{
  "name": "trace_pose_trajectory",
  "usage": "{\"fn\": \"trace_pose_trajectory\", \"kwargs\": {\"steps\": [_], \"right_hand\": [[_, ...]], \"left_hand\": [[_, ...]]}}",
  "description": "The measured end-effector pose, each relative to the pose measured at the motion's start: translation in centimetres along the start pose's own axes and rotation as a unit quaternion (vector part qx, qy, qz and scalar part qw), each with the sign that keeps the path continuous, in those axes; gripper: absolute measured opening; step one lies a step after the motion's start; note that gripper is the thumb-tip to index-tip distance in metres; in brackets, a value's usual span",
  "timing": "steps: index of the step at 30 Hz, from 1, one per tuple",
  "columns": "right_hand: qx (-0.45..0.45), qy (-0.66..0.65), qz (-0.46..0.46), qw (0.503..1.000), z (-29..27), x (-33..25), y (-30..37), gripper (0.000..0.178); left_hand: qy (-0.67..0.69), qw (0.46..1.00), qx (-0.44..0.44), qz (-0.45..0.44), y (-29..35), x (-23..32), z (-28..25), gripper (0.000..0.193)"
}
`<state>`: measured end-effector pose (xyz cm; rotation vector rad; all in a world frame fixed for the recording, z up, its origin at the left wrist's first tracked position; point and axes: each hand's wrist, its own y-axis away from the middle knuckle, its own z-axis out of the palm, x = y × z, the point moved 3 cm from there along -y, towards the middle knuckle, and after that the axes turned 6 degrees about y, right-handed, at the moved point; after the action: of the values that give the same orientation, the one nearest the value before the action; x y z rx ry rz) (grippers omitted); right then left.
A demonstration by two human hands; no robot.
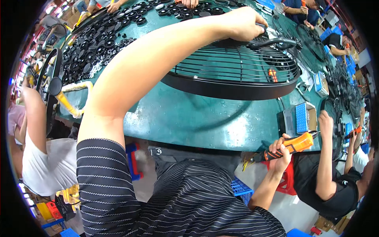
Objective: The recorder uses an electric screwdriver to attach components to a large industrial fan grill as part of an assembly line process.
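Note:
My left hand [244, 27] reaches across to the far side of a round black fan grille [229, 90]. Its fingers are curled down at the grille's centre, beside a curved black tube [276, 42]; what they grip is mostly hidden. The grille lies on the green table, its wire bars facing up and its deep rim toward me. Away from the grille, near the table's front edge, my right hand [281, 153] is closed around an orange and black power screwdriver [299, 143]. The tool's tip points right and slightly up.
Many black round caps [92, 53] cover the far left of the green table [166, 118]. An orange-handled tool [272, 74] shows by the grille. Boxes of small parts [312, 117] stand at the right edge, near a co-worker's arm [326, 154]. A yellow-wrapped frame [71, 103] is at left.

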<state>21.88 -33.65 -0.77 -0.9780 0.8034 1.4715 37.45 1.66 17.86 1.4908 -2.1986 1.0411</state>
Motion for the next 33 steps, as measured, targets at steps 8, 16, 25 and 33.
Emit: {"fn": "trace_pose_trajectory", "kwargs": {"steps": [8, 16, 25, 33], "right_hand": [[0.014, 0.012, 0.028, 0.999, 1.3, -0.1, -1.1, 0.045], [0.097, 0.442, 0.03, 0.891, 3.4, -4.4, -5.2, 0.041], [0.135, 0.714, -0.032, 0.686, 3.8, 0.2, -8.5, 0.045], [0.066, 0.757, -0.065, 0.647, 3.8, 1.9, -7.5, 0.056]], "left_hand": [[-0.05, 0.995, -0.011, 0.081, -0.5, 0.1, -1.2, 0.035], [0.092, 0.992, -0.072, -0.041, 1.2, 1.6, -3.9, 0.034], [0.148, 0.979, -0.038, -0.136, 3.7, -5.4, -7.4, 0.04], [0.14, 0.98, -0.007, -0.14, 2.5, -15.0, -10.0, 0.039]]}}
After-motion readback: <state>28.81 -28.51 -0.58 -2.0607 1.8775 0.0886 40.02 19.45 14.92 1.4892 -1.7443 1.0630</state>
